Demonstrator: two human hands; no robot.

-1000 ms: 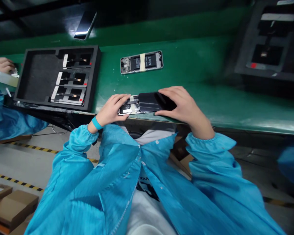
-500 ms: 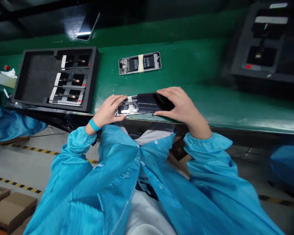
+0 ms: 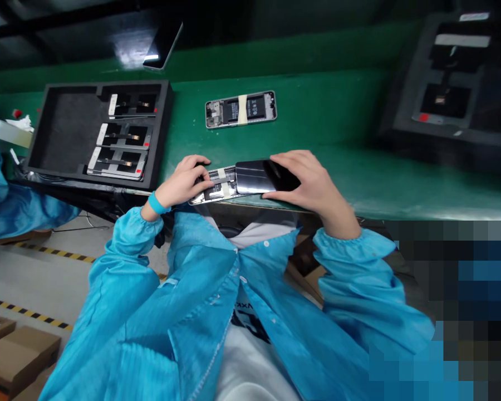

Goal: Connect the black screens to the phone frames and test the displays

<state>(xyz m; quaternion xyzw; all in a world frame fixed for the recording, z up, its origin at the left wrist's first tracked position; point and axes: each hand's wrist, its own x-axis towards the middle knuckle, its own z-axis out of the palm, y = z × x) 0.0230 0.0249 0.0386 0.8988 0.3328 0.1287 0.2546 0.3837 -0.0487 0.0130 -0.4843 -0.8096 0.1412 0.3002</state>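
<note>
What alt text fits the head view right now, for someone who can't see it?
The right hand holds a dark screen panel partly over an open phone body, and the left hand touches its uncovered end. Beyond, on the green bench, lie a second open phone body and a black tray.

A black rectangular foam tray (image 3: 70,128) at left holds white-ended phone panels (image 3: 119,159) in its right part; an opened silver-rimmed phone (image 3: 256,107) with a cream band (image 3: 242,109) lies upper centre, a dark glossy slab (image 3: 166,44) upper left, a blurred dark tray (image 3: 415,78) upper right. Brown cardboard boxes (image 3: 23,353) and black-and-yellow floor stripes (image 3: 54,250) show lower left
</note>
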